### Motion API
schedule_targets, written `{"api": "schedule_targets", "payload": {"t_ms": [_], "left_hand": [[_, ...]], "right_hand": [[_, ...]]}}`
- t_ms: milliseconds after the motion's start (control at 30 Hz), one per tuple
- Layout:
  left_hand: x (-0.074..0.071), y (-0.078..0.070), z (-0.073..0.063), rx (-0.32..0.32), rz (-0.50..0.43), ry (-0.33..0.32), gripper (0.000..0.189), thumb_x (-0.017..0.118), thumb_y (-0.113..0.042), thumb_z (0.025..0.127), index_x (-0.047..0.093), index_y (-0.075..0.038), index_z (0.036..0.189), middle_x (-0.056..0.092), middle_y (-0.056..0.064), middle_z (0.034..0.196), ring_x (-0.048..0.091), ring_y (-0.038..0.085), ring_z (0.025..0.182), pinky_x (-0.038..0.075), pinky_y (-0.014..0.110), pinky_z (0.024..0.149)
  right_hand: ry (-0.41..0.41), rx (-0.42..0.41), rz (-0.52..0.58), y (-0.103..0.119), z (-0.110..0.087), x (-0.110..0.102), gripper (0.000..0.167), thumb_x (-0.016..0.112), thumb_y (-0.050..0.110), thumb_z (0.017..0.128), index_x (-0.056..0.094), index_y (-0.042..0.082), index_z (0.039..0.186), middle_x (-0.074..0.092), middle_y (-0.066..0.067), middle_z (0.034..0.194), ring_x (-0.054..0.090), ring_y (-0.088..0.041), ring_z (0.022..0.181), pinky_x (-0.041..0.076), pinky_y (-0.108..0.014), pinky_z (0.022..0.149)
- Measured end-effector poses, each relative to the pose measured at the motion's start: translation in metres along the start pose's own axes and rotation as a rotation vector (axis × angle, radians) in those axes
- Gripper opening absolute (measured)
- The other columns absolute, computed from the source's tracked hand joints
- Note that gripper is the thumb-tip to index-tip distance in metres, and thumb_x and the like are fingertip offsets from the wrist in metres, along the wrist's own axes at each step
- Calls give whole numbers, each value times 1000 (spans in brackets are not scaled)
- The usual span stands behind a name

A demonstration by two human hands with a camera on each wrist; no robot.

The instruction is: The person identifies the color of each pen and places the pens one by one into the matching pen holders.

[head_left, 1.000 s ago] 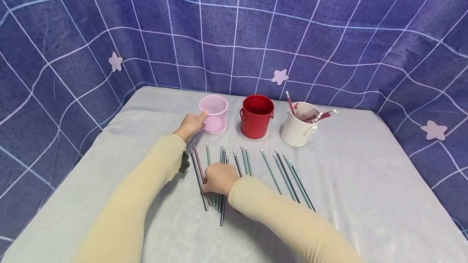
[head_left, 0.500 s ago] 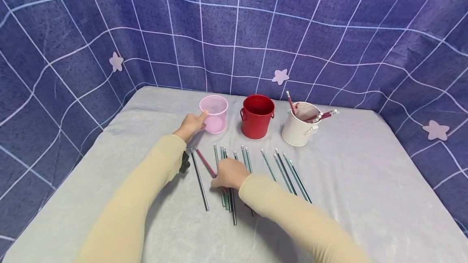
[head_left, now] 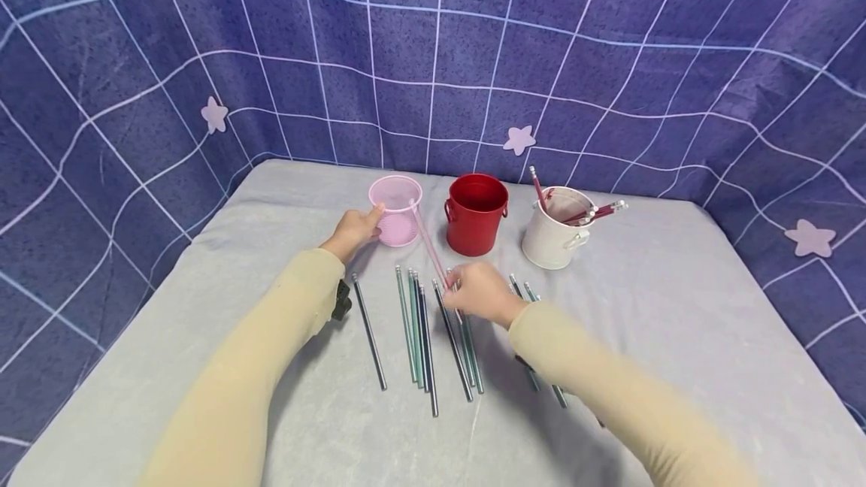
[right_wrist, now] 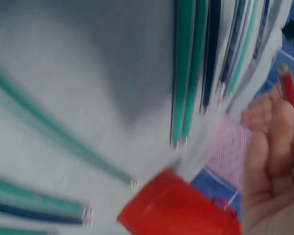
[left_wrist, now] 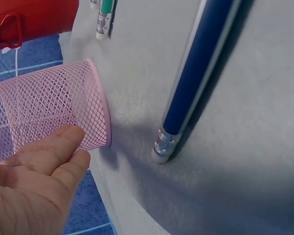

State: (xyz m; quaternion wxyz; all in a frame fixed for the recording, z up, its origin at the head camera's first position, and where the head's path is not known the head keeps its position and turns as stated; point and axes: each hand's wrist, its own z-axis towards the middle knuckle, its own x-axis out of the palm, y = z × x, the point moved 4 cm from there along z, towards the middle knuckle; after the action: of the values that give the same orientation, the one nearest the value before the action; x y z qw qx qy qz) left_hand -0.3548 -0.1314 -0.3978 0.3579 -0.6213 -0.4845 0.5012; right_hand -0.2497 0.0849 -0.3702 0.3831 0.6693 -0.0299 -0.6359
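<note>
My left hand holds the side of a pink mesh pencil cup, thumb near the rim; in the left wrist view its fingers lie along the mesh wall. My right hand pinches a red pencil near its lower end, above the loose pencils. The pencil slants up to the left, its eraser end at the front of the cup's rim; whether it touches the rim I cannot tell. In the right wrist view the red pencil sticks out past the fingertips.
A red bucket stands right of the pink cup. Beyond it a white bucket holds several red pencils. Several green and dark blue pencils lie in front, some under the right forearm. One dark blue pencil lies apart at left.
My right hand has picked the red pencil out of the row and moved right and away, swinging its eraser end to the pink cup. Some loose pencils shifted right. The left hand stayed put.
</note>
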Motion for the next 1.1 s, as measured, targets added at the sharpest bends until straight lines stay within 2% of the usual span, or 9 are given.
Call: {"api": "schedule_targets", "payload": {"t_ms": [133, 233, 367, 500, 633, 833, 1000, 1100], "left_hand": [[0, -1, 0, 2, 12, 2, 60, 44, -31, 103, 37, 20, 132, 47, 35, 132, 52, 38, 121, 45, 36, 100], [1, -2, -2, 4, 29, -5, 60, 43, -32, 103, 37, 20, 132, 48, 35, 131, 52, 38, 121, 45, 36, 100], [1, -3, -4, -4, 38, -8, 59, 43, -32, 103, 38, 20, 131, 49, 35, 130, 52, 38, 121, 45, 36, 100], [1, -3, -5, -6, 28, 2, 59, 43, -32, 103, 39, 20, 131, 48, 35, 131, 52, 38, 121, 44, 36, 100], [-3, -2, -4, 5, 28, 1, 60, 44, -31, 103, 37, 21, 131, 47, 36, 130, 52, 39, 121, 45, 37, 100], [-7, -1, -4, 10, 28, -14, 58, 43, -30, 103, 38, 22, 130, 49, 37, 127, 52, 39, 120, 44, 37, 101], [-3, -1, -2, 11, 19, 0, 58, 43, -29, 103, 38, 22, 129, 50, 37, 127, 52, 39, 120, 45, 37, 100], [0, -1, 0, 13, 30, 4, 58, 43, -30, 103, 39, 22, 128, 50, 37, 126, 53, 39, 119, 45, 37, 100]], "right_hand": [[-214, -28, 118, 0, -2, -35, 7, 61, 5, 75, 64, 3, 81, 65, -4, 64, 58, -13, 58, 46, -24, 54], [-321, -24, 167, 4, -2, -63, 8, 61, 3, 75, 63, 2, 83, 68, -8, 68, 61, -15, 60, 46, -24, 55], [-422, -1, 167, 1, -1, -97, 10, 60, 3, 76, 64, 1, 85, 69, -10, 69, 60, -9, 57, 44, -19, 54], [-522, 37, 87, -13, -3, -131, 11, 61, 5, 77, 65, 2, 87, 71, -11, 74, 58, -4, 58, 40, -16, 53], [-637, 133, -34, -33, -7, -160, 16, 61, 12, 79, 68, 3, 89, 72, -11, 81, 61, -10, 67, 40, -19, 59], [-731, 237, -104, -63, -14, -186, 24, 58, 13, 79, 68, -1, 96, 71, -18, 86, 64, -31, 76, 41, -32, 63], [-790, 313, -118, -83, -24, -198, 28, 57, 13, 79, 67, 0, 101, 70, -20, 89, 63, -33, 78, 39, -33, 61], [-795, 347, -131, -92, -29, -203, 26, 57, 14, 79, 67, 0, 99, 70, -20, 89, 62, -33, 77, 38, -33, 59]]}}
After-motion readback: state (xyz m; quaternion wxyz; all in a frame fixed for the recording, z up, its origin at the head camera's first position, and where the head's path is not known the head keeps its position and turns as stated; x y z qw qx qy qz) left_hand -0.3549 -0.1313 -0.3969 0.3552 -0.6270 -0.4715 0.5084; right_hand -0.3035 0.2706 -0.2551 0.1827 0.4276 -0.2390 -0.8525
